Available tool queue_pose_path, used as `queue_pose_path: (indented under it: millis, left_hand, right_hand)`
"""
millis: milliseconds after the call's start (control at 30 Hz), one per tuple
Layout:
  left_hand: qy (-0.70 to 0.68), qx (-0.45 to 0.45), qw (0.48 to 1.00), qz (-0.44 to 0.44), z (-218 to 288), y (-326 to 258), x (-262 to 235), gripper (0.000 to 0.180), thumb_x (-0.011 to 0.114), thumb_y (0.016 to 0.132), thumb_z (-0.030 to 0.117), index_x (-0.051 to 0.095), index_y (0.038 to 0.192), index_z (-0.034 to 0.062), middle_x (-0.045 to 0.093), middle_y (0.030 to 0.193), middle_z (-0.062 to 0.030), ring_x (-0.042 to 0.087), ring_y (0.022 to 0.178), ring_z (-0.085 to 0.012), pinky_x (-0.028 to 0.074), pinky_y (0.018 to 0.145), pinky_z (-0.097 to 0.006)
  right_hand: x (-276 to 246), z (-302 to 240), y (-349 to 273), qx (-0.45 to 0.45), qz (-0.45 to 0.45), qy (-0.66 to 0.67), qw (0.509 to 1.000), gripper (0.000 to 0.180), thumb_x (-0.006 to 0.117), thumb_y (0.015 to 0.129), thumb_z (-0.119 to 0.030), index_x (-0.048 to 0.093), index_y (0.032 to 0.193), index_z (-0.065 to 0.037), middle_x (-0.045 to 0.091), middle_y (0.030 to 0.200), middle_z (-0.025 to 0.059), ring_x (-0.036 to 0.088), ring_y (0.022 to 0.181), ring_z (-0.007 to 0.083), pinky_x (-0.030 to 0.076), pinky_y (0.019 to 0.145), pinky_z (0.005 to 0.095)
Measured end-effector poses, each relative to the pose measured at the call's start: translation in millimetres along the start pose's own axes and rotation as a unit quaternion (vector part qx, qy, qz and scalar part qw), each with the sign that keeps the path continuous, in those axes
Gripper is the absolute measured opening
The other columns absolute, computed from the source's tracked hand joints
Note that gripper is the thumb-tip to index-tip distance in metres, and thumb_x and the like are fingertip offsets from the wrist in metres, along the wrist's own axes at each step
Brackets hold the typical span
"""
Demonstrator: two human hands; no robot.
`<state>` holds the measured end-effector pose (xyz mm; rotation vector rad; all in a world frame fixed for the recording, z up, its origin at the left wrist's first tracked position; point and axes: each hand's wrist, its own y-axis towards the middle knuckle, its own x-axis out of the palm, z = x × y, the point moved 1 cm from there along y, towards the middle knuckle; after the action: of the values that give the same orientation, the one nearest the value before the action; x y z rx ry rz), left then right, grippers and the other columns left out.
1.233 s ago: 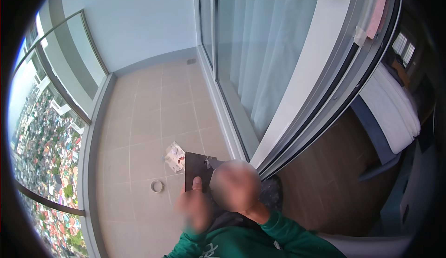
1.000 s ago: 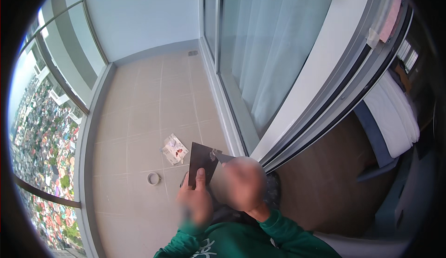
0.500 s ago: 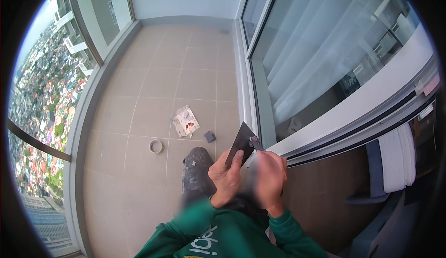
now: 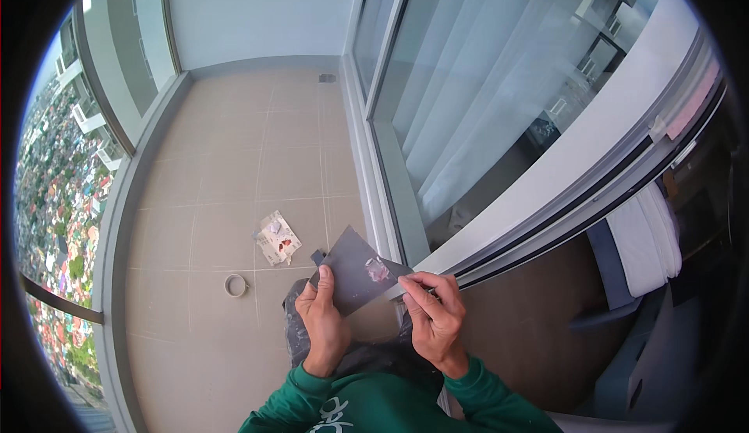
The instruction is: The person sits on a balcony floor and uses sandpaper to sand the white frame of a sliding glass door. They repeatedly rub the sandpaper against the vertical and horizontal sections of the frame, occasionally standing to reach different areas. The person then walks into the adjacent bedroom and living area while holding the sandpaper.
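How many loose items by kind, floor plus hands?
Dark sheet, held by left hand and right hand: 1
Torn packet on the floor tiles: 1
Tape ring on the floor: 1
Small dark block behind the sheet: 1
Total: 4

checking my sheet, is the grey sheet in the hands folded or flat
Flat: the grey sheet lies spread as one panel between the left hand and right hand.
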<state>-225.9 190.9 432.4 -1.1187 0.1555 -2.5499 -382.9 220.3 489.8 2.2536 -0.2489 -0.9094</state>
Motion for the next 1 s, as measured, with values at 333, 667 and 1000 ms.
queue_pose_path:
  millis: [333,667,1000]
  left_hand:
    - [-0.019,-0.132,0.989,-0.063,10,5,33,0.024,0.065,0.093,0.011,0.061,0.107,-0.0085,0.068,0.1,-0.0143,0.067,0.087,-0.0222,0.054,0.083,-0.036]
    - [-0.025,-0.074,0.995,-0.061,23,13,37,0.022,0.065,0.093,0.007,0.062,0.109,-0.0073,0.068,0.102,-0.0133,0.067,0.091,-0.0222,0.054,0.086,-0.037]
    - [-0.033,0.005,0.992,-0.126,-12,-7,52,0.02,0.072,0.084,-0.003,0.068,0.103,-0.0062,0.069,0.103,-0.0114,0.065,0.092,-0.0202,0.053,0.085,-0.038]
  right_hand:
    - [-2,19,-16,-0.015,0.039,0.019,0.999,0.034,0.07,0.079,0.007,0.074,0.11,-0.007,0.061,0.106,0.0103,0.058,0.089,0.0236,0.05,0.068,0.0303]
    - [-28,45,-24,0.01,-0.008,0.034,0.999,0.033,0.069,0.085,0.003,0.072,0.115,-0.01,0.064,0.11,0.0086,0.062,0.087,0.0189,0.052,0.075,0.0296]
    - [11,33,-7,0.353,0.202,0.387,0.827,0.03,0.066,0.093,-0.008,0.065,0.12,0.004,0.069,0.106,0.0062,0.06,0.093,0.0094,0.049,0.085,0.0259]
